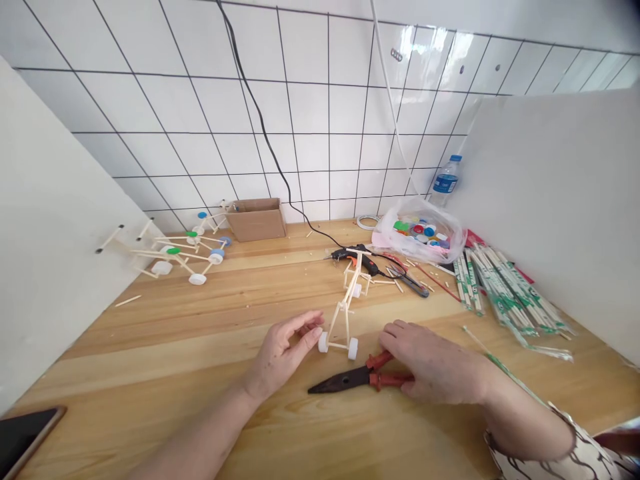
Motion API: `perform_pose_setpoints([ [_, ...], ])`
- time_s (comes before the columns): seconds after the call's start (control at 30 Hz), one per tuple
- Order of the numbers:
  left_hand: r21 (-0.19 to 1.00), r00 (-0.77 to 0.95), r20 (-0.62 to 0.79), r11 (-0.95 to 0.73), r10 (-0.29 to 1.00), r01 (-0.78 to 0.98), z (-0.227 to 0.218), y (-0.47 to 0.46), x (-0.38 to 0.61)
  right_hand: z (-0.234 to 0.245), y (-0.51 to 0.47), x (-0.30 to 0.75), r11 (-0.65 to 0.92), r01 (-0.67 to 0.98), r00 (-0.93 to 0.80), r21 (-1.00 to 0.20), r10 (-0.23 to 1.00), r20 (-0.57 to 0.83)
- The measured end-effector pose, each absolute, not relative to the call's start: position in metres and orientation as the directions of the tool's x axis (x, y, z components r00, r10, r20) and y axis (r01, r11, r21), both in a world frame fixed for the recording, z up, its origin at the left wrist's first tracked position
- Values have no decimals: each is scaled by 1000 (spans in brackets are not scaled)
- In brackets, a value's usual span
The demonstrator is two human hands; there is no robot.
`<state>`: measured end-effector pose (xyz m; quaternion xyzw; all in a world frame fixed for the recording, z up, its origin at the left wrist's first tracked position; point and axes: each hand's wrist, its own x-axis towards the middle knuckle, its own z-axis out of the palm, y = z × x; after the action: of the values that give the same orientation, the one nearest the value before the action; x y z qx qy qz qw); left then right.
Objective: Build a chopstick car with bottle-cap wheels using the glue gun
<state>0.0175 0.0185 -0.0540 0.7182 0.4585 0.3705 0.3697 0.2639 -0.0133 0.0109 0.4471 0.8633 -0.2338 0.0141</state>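
Right hand [435, 363]: palm down, fingers curled over the handles of long-nose pliers [353, 379], gripping them; handle ends concealed beneath the palm. Pliers dark-metal, red-handled, blades together, lying on the wooden tabletop [200, 400].

Left hand [280, 353]: half open, thumb against the left front wheel [323, 342] of a model vehicle; whether the fingers pinch it cannot be told.

Model vehicle [345, 307]: one, standing between the hands; slim pale sticks, triangular front frame, crossbar at the far top, white wheels. Far end hard to make out against the items behind.

Beyond: glue gun [367, 260], black, orange trigger, partly behind the crossbar. Clear bag [453, 243] of coloured bottle caps. Wrapped chopsticks [515, 287], green-printed. Cardboard box [257, 223]. Further stick vehicles [187, 253], left, overlapping, count unclear. Dark-screened device [27, 437], cut off at lower left.
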Motion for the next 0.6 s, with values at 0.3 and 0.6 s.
perform_pose_setpoints([
  [0.3,905,297,150,-251,943,342,-54,19,17,12,1,282,477,773,-604,-418,754,-258],
  [0.6,917,304,141,-240,942,318,-59,21,15,-9,29,291,269,765,-345,-584,938,-20],
])
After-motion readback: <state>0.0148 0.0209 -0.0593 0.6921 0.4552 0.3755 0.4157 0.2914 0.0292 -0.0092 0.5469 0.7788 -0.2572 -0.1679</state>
